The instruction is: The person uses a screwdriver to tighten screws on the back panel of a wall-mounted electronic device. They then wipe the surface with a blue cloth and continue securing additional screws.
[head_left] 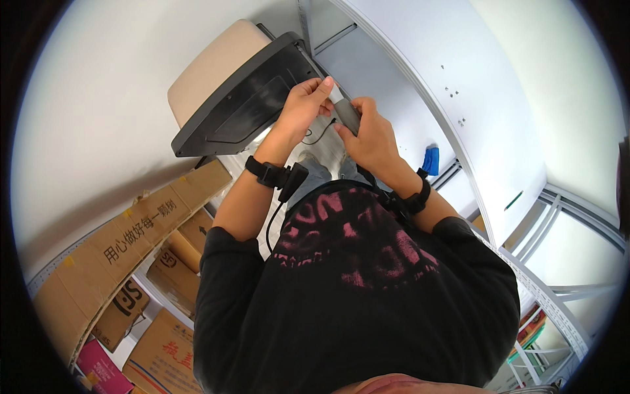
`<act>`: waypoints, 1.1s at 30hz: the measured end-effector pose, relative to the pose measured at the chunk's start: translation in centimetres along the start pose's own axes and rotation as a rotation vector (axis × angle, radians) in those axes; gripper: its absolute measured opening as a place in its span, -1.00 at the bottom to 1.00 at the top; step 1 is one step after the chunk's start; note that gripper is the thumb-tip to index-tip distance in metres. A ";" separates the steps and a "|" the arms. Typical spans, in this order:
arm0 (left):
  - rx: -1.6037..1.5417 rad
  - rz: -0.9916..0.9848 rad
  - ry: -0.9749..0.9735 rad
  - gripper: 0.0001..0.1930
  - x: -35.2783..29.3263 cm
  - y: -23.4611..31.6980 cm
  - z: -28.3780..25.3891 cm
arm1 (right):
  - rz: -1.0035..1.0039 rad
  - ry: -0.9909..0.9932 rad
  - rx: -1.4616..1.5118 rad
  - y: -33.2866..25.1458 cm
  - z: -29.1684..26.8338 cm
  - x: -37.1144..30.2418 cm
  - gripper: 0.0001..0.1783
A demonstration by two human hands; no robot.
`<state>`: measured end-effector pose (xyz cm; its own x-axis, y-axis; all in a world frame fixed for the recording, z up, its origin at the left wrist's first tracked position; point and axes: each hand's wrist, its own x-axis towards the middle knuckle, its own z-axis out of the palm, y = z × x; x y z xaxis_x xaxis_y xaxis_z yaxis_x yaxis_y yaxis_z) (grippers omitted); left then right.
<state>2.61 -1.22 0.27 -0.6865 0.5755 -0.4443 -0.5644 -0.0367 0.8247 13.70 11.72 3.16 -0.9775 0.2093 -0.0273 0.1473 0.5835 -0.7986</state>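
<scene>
In front of my body, both hands hold a slim object with a grey cylindrical body (346, 117) and a pale end; its exact kind cannot be made out. The fingers of my left hand (303, 111) pinch near the pale end. My right hand (371, 136) is closed around the grey part from the other side. Below the hands hangs a thin dark cord (321, 136); whether it joins the object is unclear. Just beyond my left hand stands a large piece with a black plastic panel (252, 98) and a beige rounded body (213, 69).
A white shelf (426, 39) curves along the right, with small metal bits (450, 92), a blue item (430, 161) and a green pen-like stick (514, 200). Cardboard boxes (167, 348) fill a rack at lower left, behind a long cardboard strip (98, 262).
</scene>
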 end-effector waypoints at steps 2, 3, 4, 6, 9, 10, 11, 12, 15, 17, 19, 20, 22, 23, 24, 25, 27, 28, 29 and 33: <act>-0.056 0.021 -0.060 -0.68 -0.5 0.6 0.5 | -0.032 0.056 0.179 1.7 0.6 0.1 -0.55; -0.091 0.022 -0.114 -0.68 -0.8 0.9 0.4 | 0.155 -0.082 0.508 2.0 0.1 0.6 -0.58; -0.125 0.024 -0.167 -0.68 -1.0 1.1 0.3 | 0.343 -0.223 0.835 2.3 -0.8 1.1 -0.60; -0.147 0.039 -0.202 -0.68 -1.1 1.0 0.2 | 0.555 -0.413 1.335 2.6 -1.6 1.3 -0.63; -0.100 0.048 -0.130 -0.69 -0.4 -0.1 0.0 | 0.516 -0.344 0.954 1.6 -1.7 1.1 -0.62; -0.075 0.028 -0.094 -0.69 -0.1 -0.4 0.0 | 0.294 -0.176 0.652 1.7 -1.1 0.7 -0.61; -0.051 0.008 -0.058 -0.70 0.0 -0.6 0.0 | 0.075 -0.011 0.346 2.2 -0.1 0.2 -0.60; -0.036 0.004 -0.036 -0.70 0.0 -0.6 0.2 | -0.036 0.054 0.199 2.2 0.3 0.1 -0.59; -0.076 0.014 -0.031 -0.71 -0.3 -0.2 0.8 | -0.124 0.106 0.052 1.8 0.4 0.0 -0.56; -0.213 0.052 -0.109 -0.74 -1.0 0.6 1.3 | 0.371 -0.183 0.696 1.7 -1.6 0.7 -0.54; -0.189 0.063 -0.164 -0.73 -1.0 0.8 0.8 | 0.589 -0.338 0.862 1.1 -2.5 1.1 -0.53; -0.177 0.068 -0.191 -0.73 -1.0 0.9 0.6 | 0.555 -0.337 0.708 0.7 -2.5 1.2 -0.53; -0.149 0.080 -0.144 -0.72 -0.4 0.2 0.7 | 0.248 -0.155 0.192 0.8 -1.5 0.6 -0.53; -0.134 0.086 -0.120 -0.72 -0.3 -0.2 0.7 | 0.071 -0.033 0.065 0.7 -0.8 0.3 -0.54; -0.119 0.077 -0.084 -0.72 -0.2 -0.5 0.8 | -0.103 0.090 -0.063 0.5 -0.3 0.1 -0.56; -0.104 0.068 -0.047 -0.72 -0.1 -0.8 0.9 | -0.279 0.211 -0.192 0.6 0.0 -0.1 -0.57; -0.105 0.042 -0.031 -0.71 -0.2 -0.8 1.0 | -0.162 0.123 0.117 1.5 0.6 0.2 -0.56; -0.122 0.025 -0.052 -0.70 -0.4 -0.4 0.8 | -0.104 0.079 0.272 1.7 0.7 0.5 -0.55; -0.139 0.008 -0.074 -0.69 -0.6 0.0 0.8 | 0.126 -0.056 0.588 2.0 -0.1 0.9 -0.55; -0.232 0.099 -0.181 -0.71 -1.0 0.6 0.9 | 0.532 -0.318 1.018 1.4 -2.8 1.7 -0.54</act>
<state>3.38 -1.08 1.48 -0.6624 0.6953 -0.2789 -0.6025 -0.2732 0.7499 12.71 15.11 3.65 -0.8446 -0.0513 -0.5329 0.4985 -0.4383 -0.7479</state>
